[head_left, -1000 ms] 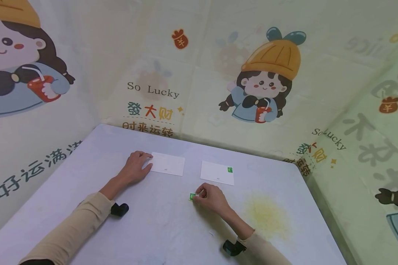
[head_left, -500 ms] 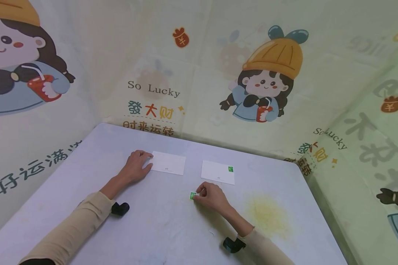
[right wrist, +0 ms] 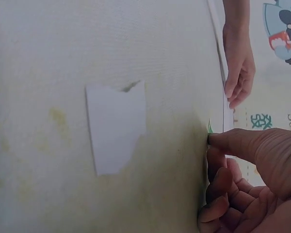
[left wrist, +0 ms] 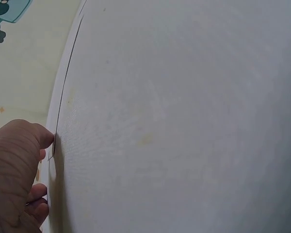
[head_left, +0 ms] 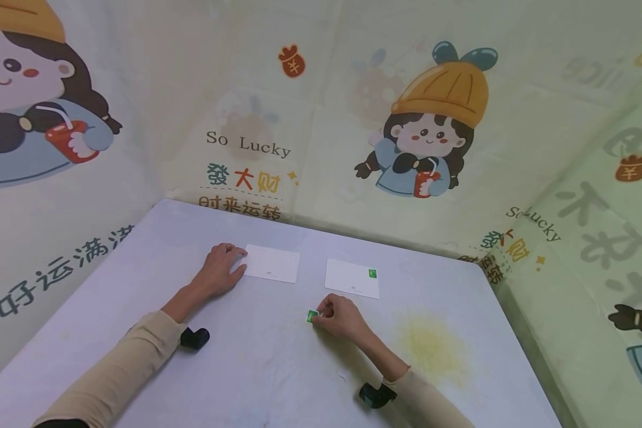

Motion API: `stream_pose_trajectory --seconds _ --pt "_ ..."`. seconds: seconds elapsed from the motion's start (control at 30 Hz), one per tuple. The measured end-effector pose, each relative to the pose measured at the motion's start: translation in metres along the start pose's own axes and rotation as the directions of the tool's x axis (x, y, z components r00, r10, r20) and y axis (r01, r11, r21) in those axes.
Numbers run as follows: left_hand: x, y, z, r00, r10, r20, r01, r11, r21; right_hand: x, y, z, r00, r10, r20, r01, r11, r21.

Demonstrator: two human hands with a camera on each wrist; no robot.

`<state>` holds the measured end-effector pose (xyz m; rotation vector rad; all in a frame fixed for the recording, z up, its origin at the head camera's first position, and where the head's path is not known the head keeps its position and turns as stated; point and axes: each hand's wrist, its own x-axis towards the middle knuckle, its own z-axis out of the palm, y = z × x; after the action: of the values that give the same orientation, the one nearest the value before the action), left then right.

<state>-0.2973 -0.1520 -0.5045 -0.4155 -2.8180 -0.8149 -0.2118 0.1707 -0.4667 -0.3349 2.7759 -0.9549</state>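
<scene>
Two white, envelope-like cards lie side by side. My left hand [head_left: 219, 270] rests at the left edge of the left card [head_left: 273, 263], its thumb and fingertips touching that edge. In the left wrist view, the thumb [left wrist: 39, 135] reaches the thin edge of the card. The right card [head_left: 348, 278] bears a green postage stamp [head_left: 373, 273] in its upper right corner. Below the cards, my right hand [head_left: 344, 318] pinches another green stamp [head_left: 311, 317] between thumb and finger, just above the table. In the right wrist view, the fingers and thumb [right wrist: 233, 141] hide most of that stamp.
A white piece of paper [right wrist: 114, 131] with an uneven edge lies on the table in the right wrist view. The white table [head_left: 235, 374] has a yellow stain [head_left: 430, 345] at the right. A printed curtain [head_left: 326, 125] stands behind it and along both sides.
</scene>
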Motion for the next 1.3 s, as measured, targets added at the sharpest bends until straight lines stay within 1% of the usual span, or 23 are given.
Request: stream_pose_trajectory --seconds 0.27,0.5,0.7,1.0,1.17,1.3 --pt "0.000 0.000 0.001 1.000 -0.018 0.015 0.017 1.000 0.011 -0.001 0.000 0.001 1.000 0.002 0.003 -0.002 1.000 0.017" --pt "-0.001 0.001 0.000 1.000 -0.002 -0.001 0.002 1.000 0.017 -0.002 0.001 0.002 1.000 -0.016 0.000 0.016 0.999 0.029" --pt "-0.001 0.001 0.000 1.000 0.001 -0.004 -0.001 1.000 0.032 -0.003 0.002 0.001 1.000 -0.005 0.003 0.005 0.999 0.052" --pt "-0.001 0.001 0.004 1.000 0.004 -0.012 -0.004 0.999 0.040 -0.010 0.000 -0.007 1.000 -0.012 0.021 0.008 0.989 0.150" --pt "-0.002 0.003 0.002 1.000 -0.001 -0.009 0.001 0.999 0.045 -0.019 -0.006 -0.018 0.999 -0.033 0.024 0.027 0.973 0.229" --pt "-0.003 0.005 0.001 1.000 -0.002 -0.007 0.002 0.999 0.041 -0.026 -0.010 -0.026 0.999 -0.028 0.018 0.022 0.959 0.284"
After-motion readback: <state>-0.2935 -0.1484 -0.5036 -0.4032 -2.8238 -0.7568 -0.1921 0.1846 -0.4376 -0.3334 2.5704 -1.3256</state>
